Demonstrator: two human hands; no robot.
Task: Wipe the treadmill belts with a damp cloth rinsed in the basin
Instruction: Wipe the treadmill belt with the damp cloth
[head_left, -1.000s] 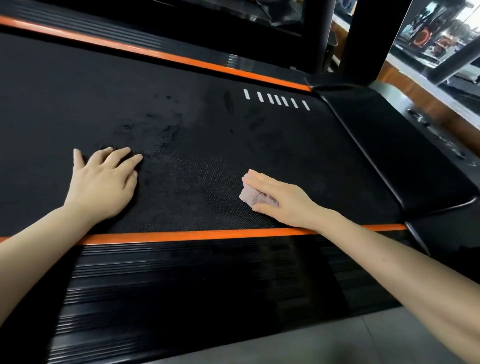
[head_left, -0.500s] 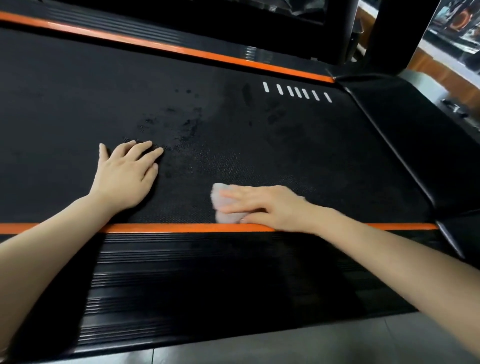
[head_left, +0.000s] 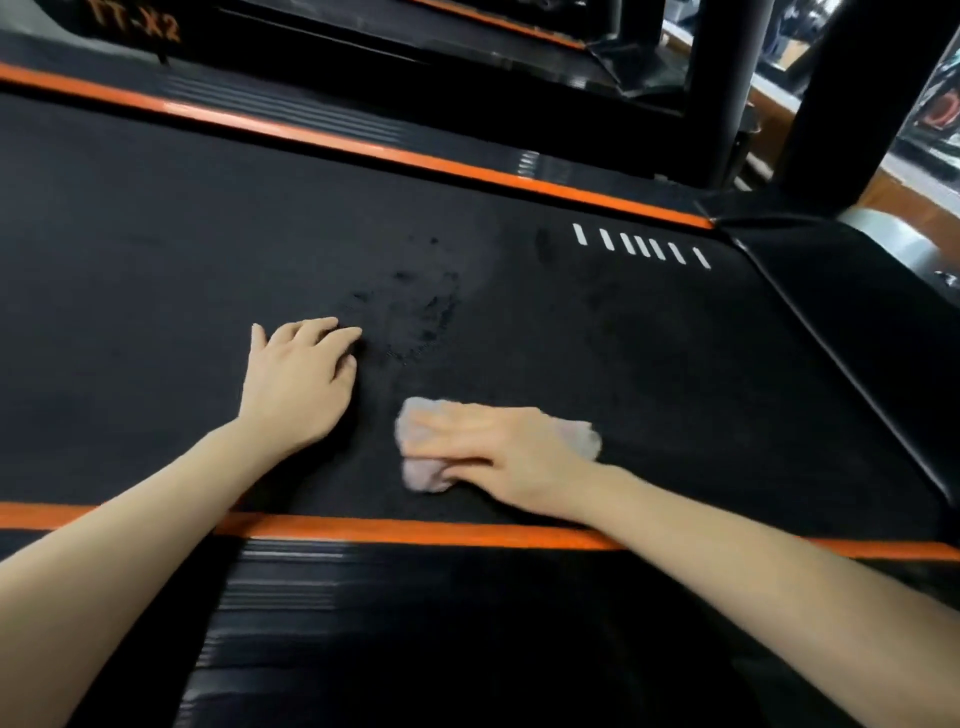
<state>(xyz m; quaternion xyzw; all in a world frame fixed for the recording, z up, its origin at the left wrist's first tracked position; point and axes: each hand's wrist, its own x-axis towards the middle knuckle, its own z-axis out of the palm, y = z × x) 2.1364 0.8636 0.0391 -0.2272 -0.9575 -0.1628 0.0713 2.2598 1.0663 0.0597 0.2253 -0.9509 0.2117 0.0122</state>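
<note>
While the left hand lies palm down on the belt, its fingers loosely spread and holding nothing, the right hand presses the cloth onto the same belt. Its fingers are stretched out over the cloth and point left, so it is an open, flat press rather than a clenched grip. The thumb lies along the cloth's near edge, though blur hides how tightly.

The cloth is pale, pinkish and bunched. It pokes out past the fingertips on the left and shows again behind the knuckles on the right. It sits near the near stripe, an orange band along the belt's edge, and just right of the left hand without touching it.

Beyond the left fingertips a patch of dark specks marks the black surface. Further right, close to the far stripe, is a row of short white marks.

Both forearms cross the ribbed black rail on the near side. At the right end of the belt sits a glossy black cover, with a dark post rising behind it. Orange lettering shows at the upper left (blurred, hard to read).
</note>
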